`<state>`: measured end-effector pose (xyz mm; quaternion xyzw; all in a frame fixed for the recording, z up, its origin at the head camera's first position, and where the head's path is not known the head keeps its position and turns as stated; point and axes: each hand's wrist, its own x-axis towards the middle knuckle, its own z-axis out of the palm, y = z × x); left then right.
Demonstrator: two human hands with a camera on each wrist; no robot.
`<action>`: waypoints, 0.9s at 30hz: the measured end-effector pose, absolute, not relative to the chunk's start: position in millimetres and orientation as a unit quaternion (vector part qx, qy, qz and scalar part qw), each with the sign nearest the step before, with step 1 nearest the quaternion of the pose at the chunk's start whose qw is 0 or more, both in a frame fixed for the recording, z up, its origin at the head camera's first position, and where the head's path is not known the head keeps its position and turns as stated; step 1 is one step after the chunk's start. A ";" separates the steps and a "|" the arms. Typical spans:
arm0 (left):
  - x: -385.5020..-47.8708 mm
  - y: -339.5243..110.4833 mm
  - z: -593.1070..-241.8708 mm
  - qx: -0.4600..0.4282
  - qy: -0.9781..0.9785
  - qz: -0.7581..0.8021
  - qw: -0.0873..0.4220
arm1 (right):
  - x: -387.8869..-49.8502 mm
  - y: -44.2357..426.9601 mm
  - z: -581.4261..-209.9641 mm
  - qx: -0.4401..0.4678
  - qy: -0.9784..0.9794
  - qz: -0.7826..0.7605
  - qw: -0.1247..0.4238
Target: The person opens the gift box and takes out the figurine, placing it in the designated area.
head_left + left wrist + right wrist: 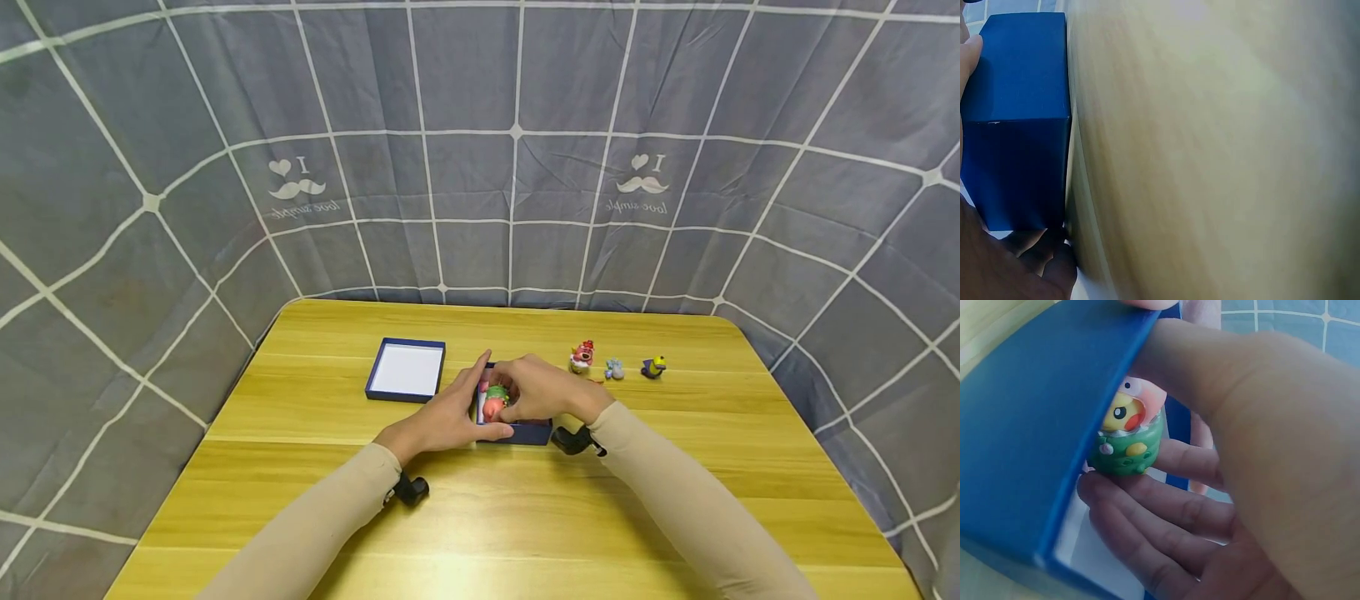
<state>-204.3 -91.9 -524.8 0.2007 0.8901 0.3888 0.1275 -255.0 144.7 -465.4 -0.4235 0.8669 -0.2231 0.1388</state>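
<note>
A blue box (531, 433) with a white inside stands on the table, its blue outer walls (1025, 69) filling the left of the left wrist view. My left hand (450, 415) holds it around the left side, thumb along the near wall. Inside the box, my right hand (542, 388) grips a pink and green figurine (495, 403) between thumb and fingers. In the right wrist view the figurine (1129, 447) shows a yellow face and a green lower part, with the fingers (1166, 519) of the right hand under and beside it.
A square blue lid (406, 369) with a white inside lies left of the box. To the right stand a red and white figurine (582, 356), a small light-blue one (615, 369) and a yellow and dark one (654, 367). A grey checked cloth (480, 175) hangs behind the table.
</note>
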 end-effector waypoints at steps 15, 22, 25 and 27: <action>-204.1 -92.7 -528.3 0.200 0.893 0.384 0.121 | -249.1 153.9 -462.6 -0.381 0.885 -0.249 0.094; -204.1 -92.7 -526.7 0.199 0.893 0.384 0.122 | -246.3 156.9 -462.8 -0.377 0.885 -0.259 0.081; -204.4 -92.8 -527.5 0.199 0.894 0.383 0.123 | -245.0 158.0 -463.3 -0.375 0.884 -0.267 0.087; -204.4 -92.9 -527.6 0.199 0.894 0.382 0.125 | -244.4 159.0 -464.1 -0.371 0.883 -0.272 0.092</action>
